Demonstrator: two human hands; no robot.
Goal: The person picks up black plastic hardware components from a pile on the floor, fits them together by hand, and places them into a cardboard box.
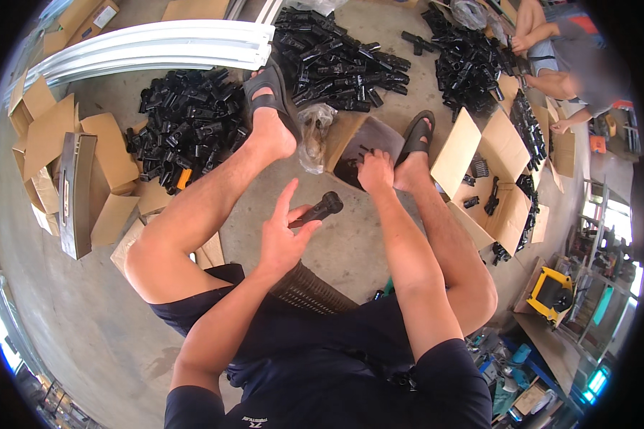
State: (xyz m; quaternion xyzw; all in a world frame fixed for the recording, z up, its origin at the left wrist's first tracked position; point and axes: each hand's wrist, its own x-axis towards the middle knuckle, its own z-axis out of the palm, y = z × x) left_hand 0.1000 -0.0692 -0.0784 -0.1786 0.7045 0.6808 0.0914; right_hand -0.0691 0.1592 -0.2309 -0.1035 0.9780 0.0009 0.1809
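My left hand (283, 239) is closed around a short black tubular part (318, 211), gripping it between thumb and fingers, index finger raised. The part's wider round end points up and to the right. Over a small cardboard box (343, 139) between my feet, my right hand (376, 171) reaches in with its fingers bent down. Small dark pieces (347, 170) lie at the bottom of that box. What my right fingertips pinch, if anything, is too small to make out.
Heaps of black tubular parts lie ahead, at left (193, 118), centre (329, 61) and right (472, 61). An open carton (504, 207) with a few black parts stands right. White metal profiles (157, 44) lie far left. Another person (572, 64) sits far right.
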